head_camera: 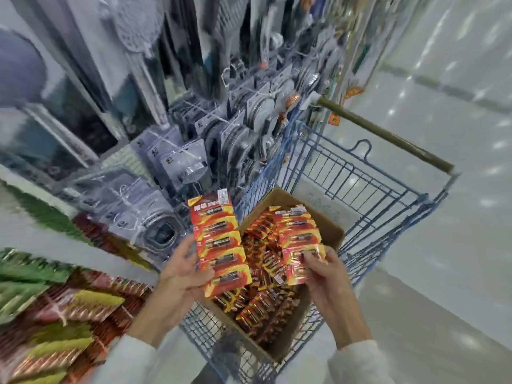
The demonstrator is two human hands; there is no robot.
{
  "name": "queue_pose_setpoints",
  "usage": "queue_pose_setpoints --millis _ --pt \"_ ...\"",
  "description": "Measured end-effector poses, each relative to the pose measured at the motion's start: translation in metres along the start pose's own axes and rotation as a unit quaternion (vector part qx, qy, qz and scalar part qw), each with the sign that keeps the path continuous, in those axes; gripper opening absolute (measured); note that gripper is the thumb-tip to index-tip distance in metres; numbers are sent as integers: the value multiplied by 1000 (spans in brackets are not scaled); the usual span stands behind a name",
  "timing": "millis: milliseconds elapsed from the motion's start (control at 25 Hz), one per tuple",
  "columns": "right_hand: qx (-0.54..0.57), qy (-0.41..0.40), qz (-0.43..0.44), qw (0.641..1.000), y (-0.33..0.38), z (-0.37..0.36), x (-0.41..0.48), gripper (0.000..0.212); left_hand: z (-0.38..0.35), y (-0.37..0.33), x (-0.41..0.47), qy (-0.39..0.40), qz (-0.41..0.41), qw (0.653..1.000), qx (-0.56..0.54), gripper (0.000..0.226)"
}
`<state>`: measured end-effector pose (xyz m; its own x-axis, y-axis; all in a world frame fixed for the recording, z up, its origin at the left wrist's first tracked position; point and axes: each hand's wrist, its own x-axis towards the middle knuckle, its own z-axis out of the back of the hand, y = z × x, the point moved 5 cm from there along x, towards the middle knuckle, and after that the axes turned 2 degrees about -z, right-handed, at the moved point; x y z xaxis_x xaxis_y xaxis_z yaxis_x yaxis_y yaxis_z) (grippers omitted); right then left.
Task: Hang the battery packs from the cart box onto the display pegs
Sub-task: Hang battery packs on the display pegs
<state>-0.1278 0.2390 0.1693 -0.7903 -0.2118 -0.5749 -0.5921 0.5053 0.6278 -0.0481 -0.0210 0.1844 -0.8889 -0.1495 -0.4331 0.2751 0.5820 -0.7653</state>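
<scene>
Left hand (180,275): fingers curled round the lower end of 1 strip of battery packs (219,242), red and orange, held upright just past the box's left edge. About 5 or 6 packs on it; blur prevents a firm count.

Right hand (325,278): pinches the lower end of a 2nd strip (299,236), which lies tilted over the box's right side. Roughly 5 packs, also blurred.

1 cardboard box (329,231), open, sits inside 1 blue wire cart (199,325). More battery packs are heaped in it, too many and too smeared to count.

1 olive cart handle (388,134) at the far edge of the cart.

Left of the cart: display rack (194,162) hung with grey blister packs. Pegs themselves not clear.

Near left: shelf (55,314) of red and green packets.

2 white sleeves.
</scene>
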Motion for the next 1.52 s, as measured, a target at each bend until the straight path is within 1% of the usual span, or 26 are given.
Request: queue_pose_setpoints --millis 120,200,280,320,360,400,440,520,600,640,680,760,880,960,1040,1120,1280,1360,1520 --pt "-108 107 7 988 6 -23 -33 54 -2 -6 -56 -33 -65 997 -37 84" --pt "-150 174 17 973 7 -43 -54 64 0 -11 -92 -48 -115 990 -63 85" --pt "-161 245 8 956 -1 -64 -69 73 6 -17 -125 -56 -156 982 -85 86" --pt "-154 279 0 948 -6 -74 -76 76 9 -20 -141 -56 -171 980 -89 94" --pt "-147 310 -12 939 -12 -86 -84 75 13 -23 -159 -59 -185 977 -90 103" --pt "-142 333 -28 932 -19 -99 -92 72 18 -25 -176 -65 -198 974 -92 106" --pt "-143 341 -46 928 -27 -112 -100 67 23 -27 -192 -74 -211 969 -102 103" --pt "-175 341 -77 920 -42 -138 -119 53 32 -32 -222 -103 -228 958 -140 84" --pt "-219 352 -97 905 -59 -161 -136 41 43 -37 -248 -165 -242 945 -143 54" --pt "-232 356 -100 900 -67 -171 -144 38 50 -38 -258 -204 -244 939 -128 46" --pt "-236 362 -103 896 -77 -183 -151 36 59 -41 -271 -243 -251 930 -117 42" --pt "-227 384 -108 889 -101 -206 -168 35 76 -46 -297 -287 -267 912 -117 39" --pt "-230 410 -112 875 -139 -238 -193 38 101 -58 -336 -320 -289 893 -129 34" --pt "-231 410 -120 874 -158 -257 -206 43 118 -68 -356 -333 -301 883 -135 33" --pt "-229 402 -126 877 -178 -276 -219 45 136 -82 -379 -335 -315 878 -131 32" --pt "-226 399 -121 880 -193 -294 -233 42 159 -97 -399 -347 -329 870 -122 30" --pt "-193 365 -94 906 -215 -320 -247 31 200 -129 -430 -380 -356 848 -95 36" --pt "-181 348 -86 916 -224 -327 -251 28 212 -146 -442 -386 -376 838 -86 37" --pt "-169 344 -80 920 -246 -332 -253 27 221 -186 -470 -386 -430 815 -45 30"
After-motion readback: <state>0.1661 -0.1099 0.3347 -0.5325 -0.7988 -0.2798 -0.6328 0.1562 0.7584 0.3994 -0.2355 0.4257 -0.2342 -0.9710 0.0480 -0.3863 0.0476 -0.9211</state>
